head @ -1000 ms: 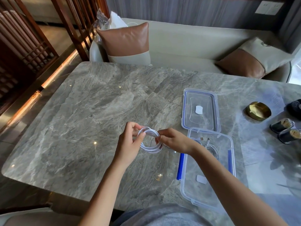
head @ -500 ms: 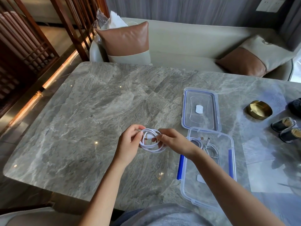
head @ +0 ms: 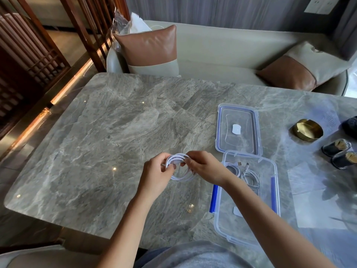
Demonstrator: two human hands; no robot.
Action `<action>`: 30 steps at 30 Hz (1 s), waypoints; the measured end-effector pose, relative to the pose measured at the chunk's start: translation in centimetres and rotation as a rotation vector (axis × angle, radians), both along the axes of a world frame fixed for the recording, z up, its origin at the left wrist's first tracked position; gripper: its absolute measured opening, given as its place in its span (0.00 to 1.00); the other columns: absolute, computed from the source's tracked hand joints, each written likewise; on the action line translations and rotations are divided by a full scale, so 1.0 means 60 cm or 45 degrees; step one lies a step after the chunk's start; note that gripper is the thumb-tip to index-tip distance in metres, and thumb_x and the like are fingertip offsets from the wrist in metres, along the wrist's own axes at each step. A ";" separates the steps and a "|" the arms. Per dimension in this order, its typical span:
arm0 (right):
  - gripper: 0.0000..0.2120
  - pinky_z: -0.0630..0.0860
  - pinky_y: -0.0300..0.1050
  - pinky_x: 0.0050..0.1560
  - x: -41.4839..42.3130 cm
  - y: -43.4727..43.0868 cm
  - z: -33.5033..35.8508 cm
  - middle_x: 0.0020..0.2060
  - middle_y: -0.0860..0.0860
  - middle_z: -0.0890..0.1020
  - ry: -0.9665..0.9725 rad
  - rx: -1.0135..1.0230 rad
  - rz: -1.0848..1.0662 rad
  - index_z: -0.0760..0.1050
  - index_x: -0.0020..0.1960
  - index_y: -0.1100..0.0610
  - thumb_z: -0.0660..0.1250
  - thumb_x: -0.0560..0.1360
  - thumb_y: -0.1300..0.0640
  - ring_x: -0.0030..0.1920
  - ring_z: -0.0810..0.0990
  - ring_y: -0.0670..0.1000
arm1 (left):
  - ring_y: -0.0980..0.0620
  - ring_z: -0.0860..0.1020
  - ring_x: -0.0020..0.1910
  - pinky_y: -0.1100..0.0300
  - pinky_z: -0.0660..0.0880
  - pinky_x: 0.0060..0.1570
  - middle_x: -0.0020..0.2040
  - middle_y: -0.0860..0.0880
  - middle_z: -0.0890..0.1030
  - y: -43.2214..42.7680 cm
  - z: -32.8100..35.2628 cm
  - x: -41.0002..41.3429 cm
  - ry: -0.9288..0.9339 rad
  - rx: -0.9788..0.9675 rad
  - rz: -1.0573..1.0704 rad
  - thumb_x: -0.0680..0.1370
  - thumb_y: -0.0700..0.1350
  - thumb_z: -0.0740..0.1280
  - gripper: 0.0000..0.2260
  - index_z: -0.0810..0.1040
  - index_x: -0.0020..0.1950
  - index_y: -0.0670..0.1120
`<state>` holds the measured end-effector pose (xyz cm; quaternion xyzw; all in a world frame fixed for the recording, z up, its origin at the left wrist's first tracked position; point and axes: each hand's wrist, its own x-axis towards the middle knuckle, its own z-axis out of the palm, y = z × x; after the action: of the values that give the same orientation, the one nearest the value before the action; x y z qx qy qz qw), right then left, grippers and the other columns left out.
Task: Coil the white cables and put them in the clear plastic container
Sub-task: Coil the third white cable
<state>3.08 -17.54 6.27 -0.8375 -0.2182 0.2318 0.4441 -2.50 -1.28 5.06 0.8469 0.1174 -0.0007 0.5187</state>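
Note:
A white cable (head: 180, 177) is wound into a small coil held just above the grey marble table (head: 108, 144). My left hand (head: 156, 176) pinches the coil's left side and my right hand (head: 205, 168) grips its right side, fingers over the top loops. To the right stands the clear plastic container (head: 274, 227) with blue side clips, open. Two coiled white cables (head: 249, 176) lie at its far end, their plugs pointing away from me.
The container's clear lid (head: 238, 130) lies flat just beyond it. A brass ashtray (head: 307, 129) and two small dark jars (head: 341, 151) sit at the right. A sheet of paper (head: 316, 206) lies right of the container. A sofa with cushions lies beyond the table.
The coil has tightened slightly as both hands shifted their grip on it; my right fingers now reach further over the top loops. The container and its cables have not moved.

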 end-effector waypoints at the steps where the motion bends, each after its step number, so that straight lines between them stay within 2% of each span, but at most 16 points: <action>1: 0.12 0.64 0.36 0.32 -0.002 0.001 0.000 0.27 0.44 0.69 -0.041 -0.028 0.034 0.75 0.38 0.56 0.61 0.78 0.53 0.27 0.67 0.42 | 0.51 0.80 0.33 0.58 0.75 0.35 0.36 0.51 0.82 0.000 -0.001 -0.002 -0.020 0.046 -0.030 0.73 0.36 0.62 0.11 0.79 0.43 0.51; 3: 0.15 0.59 0.39 0.30 -0.004 0.001 -0.005 0.27 0.47 0.66 -0.118 -0.074 0.104 0.70 0.33 0.54 0.65 0.76 0.49 0.28 0.62 0.45 | 0.56 0.80 0.31 0.64 0.73 0.33 0.35 0.53 0.82 0.003 0.000 -0.005 -0.008 0.070 -0.092 0.73 0.35 0.59 0.14 0.79 0.43 0.51; 6: 0.15 0.61 0.42 0.33 0.002 -0.006 -0.012 0.30 0.53 0.69 -0.142 -0.123 0.207 0.74 0.39 0.62 0.66 0.76 0.51 0.31 0.64 0.49 | 0.55 0.81 0.34 0.61 0.76 0.36 0.37 0.52 0.84 0.013 0.005 -0.003 0.157 -0.047 -0.232 0.76 0.35 0.59 0.14 0.80 0.44 0.51; 8: 0.11 0.64 0.40 0.34 0.006 -0.012 -0.011 0.30 0.51 0.72 0.010 -0.061 0.282 0.77 0.40 0.59 0.65 0.77 0.53 0.31 0.67 0.47 | 0.54 0.81 0.37 0.61 0.78 0.37 0.38 0.51 0.84 0.027 0.009 -0.002 0.317 -0.214 -0.395 0.77 0.35 0.60 0.11 0.80 0.46 0.48; 10: 0.10 0.65 0.35 0.34 0.006 -0.015 -0.007 0.28 0.43 0.71 0.205 0.075 0.327 0.77 0.38 0.53 0.64 0.78 0.55 0.30 0.67 0.42 | 0.55 0.81 0.39 0.64 0.78 0.38 0.38 0.50 0.85 0.046 0.016 -0.002 0.438 -0.388 -0.562 0.78 0.37 0.62 0.08 0.80 0.48 0.46; 13: 0.11 0.68 0.31 0.36 0.001 -0.017 -0.007 0.29 0.42 0.73 0.513 0.322 0.335 0.77 0.39 0.56 0.62 0.79 0.59 0.31 0.69 0.40 | 0.55 0.82 0.41 0.65 0.78 0.40 0.40 0.48 0.85 0.065 0.025 -0.004 0.476 -0.609 -0.678 0.75 0.41 0.67 0.08 0.80 0.53 0.43; 15: 0.11 0.70 0.33 0.38 -0.001 -0.016 -0.011 0.32 0.47 0.75 0.674 0.436 0.286 0.78 0.43 0.63 0.62 0.78 0.57 0.33 0.72 0.43 | 0.56 0.82 0.40 0.65 0.77 0.41 0.39 0.48 0.85 0.067 0.024 -0.006 0.441 -0.747 -0.650 0.72 0.43 0.68 0.10 0.81 0.52 0.44; 16: 0.14 0.70 0.35 0.39 -0.001 -0.014 -0.013 0.34 0.51 0.76 0.733 0.477 0.240 0.77 0.45 0.67 0.63 0.76 0.55 0.34 0.73 0.46 | 0.56 0.82 0.40 0.65 0.77 0.41 0.38 0.49 0.85 0.065 0.021 -0.007 0.411 -0.804 -0.618 0.71 0.43 0.69 0.10 0.81 0.51 0.45; 18: 0.15 0.70 0.38 0.40 -0.001 -0.010 -0.016 0.35 0.53 0.76 0.807 0.531 0.155 0.77 0.43 0.65 0.64 0.75 0.51 0.35 0.73 0.48 | 0.57 0.81 0.40 0.65 0.77 0.42 0.40 0.50 0.84 0.052 0.012 -0.008 0.309 -0.834 -0.538 0.70 0.42 0.71 0.10 0.81 0.51 0.45; 20: 0.12 0.71 0.37 0.41 -0.003 -0.006 -0.019 0.33 0.50 0.77 0.835 0.577 0.109 0.77 0.40 0.58 0.64 0.74 0.50 0.35 0.74 0.47 | 0.56 0.81 0.43 0.66 0.77 0.45 0.43 0.50 0.84 0.034 0.002 -0.008 0.114 -0.730 -0.422 0.69 0.41 0.73 0.14 0.79 0.53 0.47; 23: 0.12 0.70 0.35 0.38 -0.005 -0.004 -0.020 0.30 0.47 0.76 0.833 0.571 0.085 0.78 0.38 0.55 0.62 0.74 0.50 0.32 0.73 0.45 | 0.53 0.81 0.46 0.63 0.76 0.48 0.48 0.50 0.82 0.014 -0.001 -0.005 -0.167 -0.508 -0.314 0.69 0.45 0.73 0.17 0.78 0.57 0.53; 26: 0.13 0.68 0.32 0.33 -0.007 -0.004 -0.017 0.27 0.44 0.75 0.836 0.566 0.084 0.78 0.38 0.55 0.61 0.76 0.51 0.29 0.71 0.42 | 0.49 0.81 0.42 0.54 0.77 0.47 0.44 0.50 0.82 0.005 -0.001 -0.002 -0.368 -0.366 -0.277 0.69 0.48 0.73 0.08 0.83 0.47 0.52; 28: 0.13 0.69 0.33 0.34 -0.008 -0.004 -0.012 0.28 0.45 0.74 0.816 0.556 0.097 0.78 0.39 0.55 0.61 0.78 0.51 0.29 0.71 0.42 | 0.49 0.82 0.38 0.49 0.78 0.44 0.41 0.48 0.84 0.003 -0.001 -0.001 -0.395 -0.358 -0.211 0.69 0.50 0.73 0.07 0.84 0.44 0.50; 30: 0.11 0.70 0.35 0.37 -0.011 -0.004 -0.006 0.30 0.47 0.74 0.766 0.532 0.077 0.79 0.41 0.53 0.63 0.75 0.49 0.31 0.71 0.44 | 0.50 0.83 0.37 0.51 0.79 0.40 0.40 0.50 0.85 0.004 -0.001 -0.001 -0.412 -0.307 -0.154 0.68 0.53 0.73 0.08 0.84 0.42 0.50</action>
<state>2.43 -17.80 5.91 -0.6162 -0.1449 0.4312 0.6429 -2.58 -1.03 4.99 0.7731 -0.0194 0.0901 0.6275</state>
